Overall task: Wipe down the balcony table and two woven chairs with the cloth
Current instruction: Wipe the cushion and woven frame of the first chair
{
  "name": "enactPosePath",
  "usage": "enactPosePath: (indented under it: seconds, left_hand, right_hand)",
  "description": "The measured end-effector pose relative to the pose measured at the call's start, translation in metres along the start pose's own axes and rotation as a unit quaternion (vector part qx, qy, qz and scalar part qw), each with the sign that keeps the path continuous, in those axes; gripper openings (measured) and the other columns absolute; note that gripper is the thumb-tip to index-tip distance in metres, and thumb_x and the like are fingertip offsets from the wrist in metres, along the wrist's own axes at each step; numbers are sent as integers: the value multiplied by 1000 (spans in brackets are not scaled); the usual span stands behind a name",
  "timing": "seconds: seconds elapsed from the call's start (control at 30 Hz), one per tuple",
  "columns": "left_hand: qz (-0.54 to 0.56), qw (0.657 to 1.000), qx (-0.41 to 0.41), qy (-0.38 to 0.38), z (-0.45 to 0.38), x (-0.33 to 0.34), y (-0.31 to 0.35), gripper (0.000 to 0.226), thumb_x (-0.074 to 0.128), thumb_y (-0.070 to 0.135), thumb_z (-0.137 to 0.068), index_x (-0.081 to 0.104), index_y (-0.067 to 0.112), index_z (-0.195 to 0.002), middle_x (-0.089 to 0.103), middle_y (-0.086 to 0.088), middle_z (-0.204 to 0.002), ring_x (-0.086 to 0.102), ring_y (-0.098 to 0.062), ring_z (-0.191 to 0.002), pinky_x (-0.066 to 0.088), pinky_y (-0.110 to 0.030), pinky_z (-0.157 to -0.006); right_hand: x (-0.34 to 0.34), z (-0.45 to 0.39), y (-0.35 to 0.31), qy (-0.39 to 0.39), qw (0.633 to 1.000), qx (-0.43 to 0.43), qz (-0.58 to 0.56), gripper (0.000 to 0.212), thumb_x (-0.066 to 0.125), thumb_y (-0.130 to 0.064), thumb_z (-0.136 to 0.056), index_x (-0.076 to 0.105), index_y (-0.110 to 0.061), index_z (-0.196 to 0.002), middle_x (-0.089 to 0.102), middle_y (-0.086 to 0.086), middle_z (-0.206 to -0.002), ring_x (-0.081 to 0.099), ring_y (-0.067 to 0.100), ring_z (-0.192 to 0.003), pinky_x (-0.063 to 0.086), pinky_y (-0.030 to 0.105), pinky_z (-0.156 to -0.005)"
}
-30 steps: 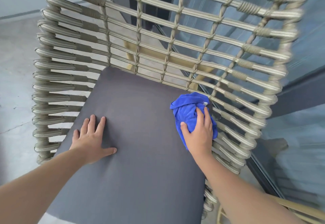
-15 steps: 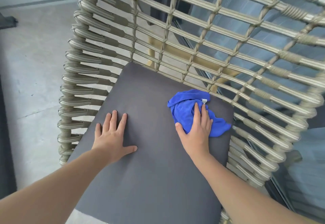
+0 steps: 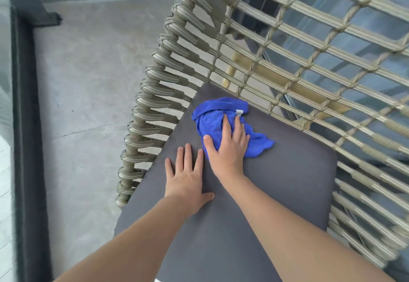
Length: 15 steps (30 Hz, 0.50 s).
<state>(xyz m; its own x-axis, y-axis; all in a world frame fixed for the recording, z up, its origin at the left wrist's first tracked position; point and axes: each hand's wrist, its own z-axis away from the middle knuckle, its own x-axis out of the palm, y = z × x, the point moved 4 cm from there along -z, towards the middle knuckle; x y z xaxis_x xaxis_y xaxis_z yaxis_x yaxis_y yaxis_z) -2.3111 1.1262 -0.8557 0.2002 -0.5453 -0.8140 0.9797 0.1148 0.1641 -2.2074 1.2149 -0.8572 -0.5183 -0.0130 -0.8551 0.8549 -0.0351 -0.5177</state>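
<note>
Right hand (image 3: pixel 228 146) fingers spread flat on cloth (image 3: pixel 212 116); left hand (image 3: pixel 188 175) open, empty, beside it

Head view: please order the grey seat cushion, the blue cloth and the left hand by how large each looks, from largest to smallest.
1. Grey seat cushion, clearly the largest.
2 and 3. Blue cloth and left hand look alike; the right hand covers part of the cloth, so I do not rank them.

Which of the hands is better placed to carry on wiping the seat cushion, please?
The right hand: it already presses the blue cloth onto the grey cushion. The left hand lies flat and bare, bracing the cushion.
</note>
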Motion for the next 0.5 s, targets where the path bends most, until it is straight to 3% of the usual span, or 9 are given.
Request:
enactPosePath:
  seconds: [0.1,0.23,0.5]
  left_hand:
    - [10,1000,1,-5,0,2,-2,122,59,71,-86,-27,21,-157,-32,-10,-164,-29,-30,-152,-7,-60,-123]
    - [6,1000,4,-9,-1,3,-5,122,57,72,-87,-28,20,-157,-31,-10,-165,-29,-30,-152,-8,-60,-123]
    - [-8,1000,-7,7,4,-4,-5,120,57,75,-85,-22,23,-159,-23,-6,-168,-27,-26,-153,-5,-55,-125]
  right_hand:
    - [18,-7,-32,-39,999,-5,-3,78,41,-64,-92,33,-25,-160,15,12,-171,11,33,-158,4,55,-126]
    - [27,-17,-49,-117,991,-48,33,71,60,-44,-98,29,-30,-161,8,5,-173,4,30,-159,0,52,-128]
    - [4,-10,-23,-167,975,-147,4,62,64,-15,-97,41,-22,-155,19,0,-171,12,27,-159,8,47,-129]
